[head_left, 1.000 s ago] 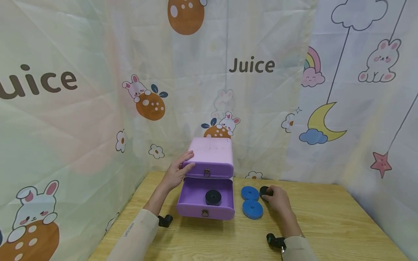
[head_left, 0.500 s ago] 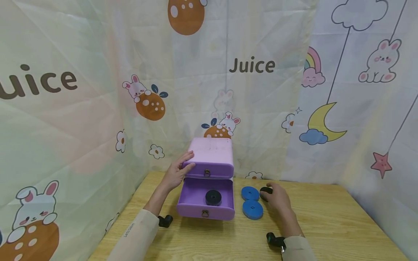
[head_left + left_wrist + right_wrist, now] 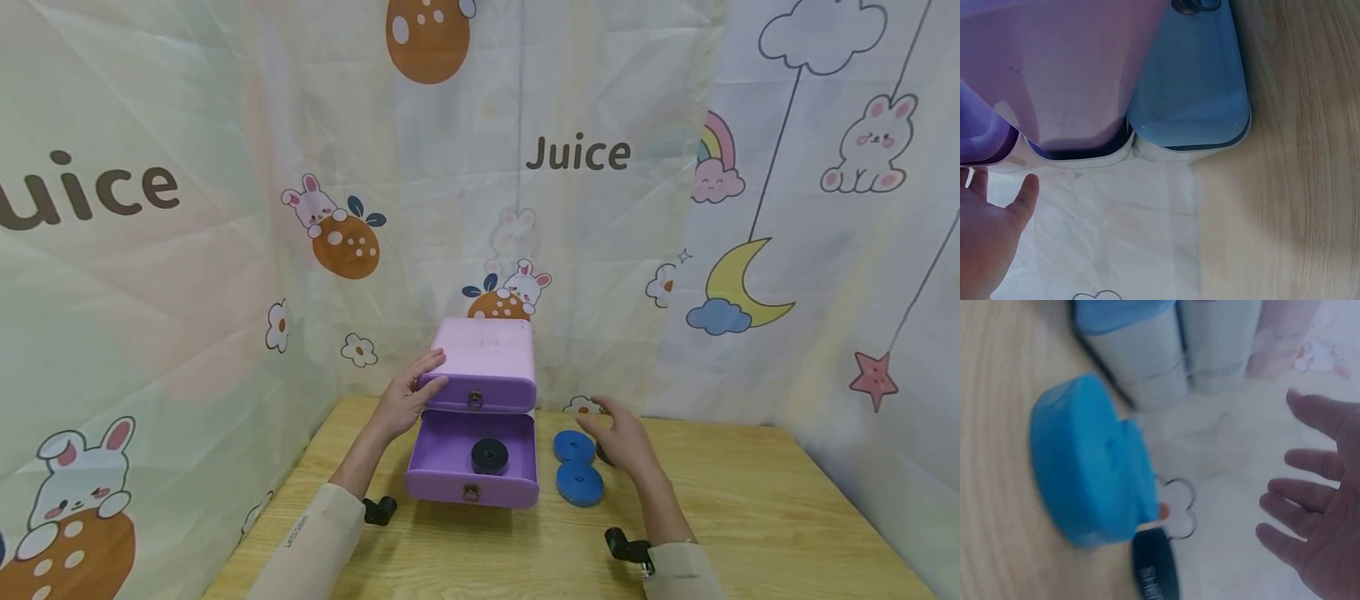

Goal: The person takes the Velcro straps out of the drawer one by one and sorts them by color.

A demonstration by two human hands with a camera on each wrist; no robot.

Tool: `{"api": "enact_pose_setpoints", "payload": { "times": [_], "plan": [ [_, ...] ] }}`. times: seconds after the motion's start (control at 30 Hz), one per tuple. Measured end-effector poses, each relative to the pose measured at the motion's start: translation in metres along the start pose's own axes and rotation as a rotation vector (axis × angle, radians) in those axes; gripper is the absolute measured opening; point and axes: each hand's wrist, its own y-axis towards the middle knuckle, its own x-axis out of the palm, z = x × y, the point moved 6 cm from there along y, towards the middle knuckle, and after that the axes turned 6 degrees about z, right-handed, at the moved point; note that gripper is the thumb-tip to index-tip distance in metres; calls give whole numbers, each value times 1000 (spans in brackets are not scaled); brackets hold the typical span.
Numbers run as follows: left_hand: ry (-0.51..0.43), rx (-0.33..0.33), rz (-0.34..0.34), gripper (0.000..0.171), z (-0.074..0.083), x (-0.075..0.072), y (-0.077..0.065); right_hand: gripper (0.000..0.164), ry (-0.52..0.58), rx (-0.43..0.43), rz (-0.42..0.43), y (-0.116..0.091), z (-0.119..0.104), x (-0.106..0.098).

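My left hand (image 3: 403, 402) rests on the left side of a pink and purple drawer unit (image 3: 483, 346), its fingers on the upper edge. The lower purple drawer (image 3: 442, 485) in the head view stands pulled out, with a black disc (image 3: 480, 460) lying inside. To the right, on the table, lie two blue discs (image 3: 580, 485) with small centre holes. Just behind them is another black disc (image 3: 603, 455), mostly hidden by my right hand (image 3: 626, 442). In the right wrist view that hand is empty, fingers spread, apart from the lettered black disc (image 3: 1155, 565).
A blue bottom drawer (image 3: 1188, 81) sits under the pulled-out one in the left wrist view. Printed fabric (image 3: 585, 250) hangs behind the wooden table (image 3: 720, 492). Black wrist mounts (image 3: 626, 546) stick out by both sleeves.
My right hand has let go of the black disc on the table and risen slightly up and left of it, fingers opening. The left hand has stayed on the drawer unit.
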Motion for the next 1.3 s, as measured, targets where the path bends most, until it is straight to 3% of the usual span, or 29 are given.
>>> {"api": "enact_pose_setpoints", "payload": {
  "times": [0.5,0.8,1.07,1.3],
  "plan": [
    [3,4,5,55,-2,-1,0,71,147,-176,-13,-10,-66,-8],
    [0,4,4,54,-3,0,1,66,157,-321,-25,-20,-98,-10],
    [-14,5,4,55,-2,0,1,65,186,-415,-88,-28,-121,-3],
    [-14,6,0,55,1,0,1,64,178,-499,-65,-35,-136,0]
  ]
}}
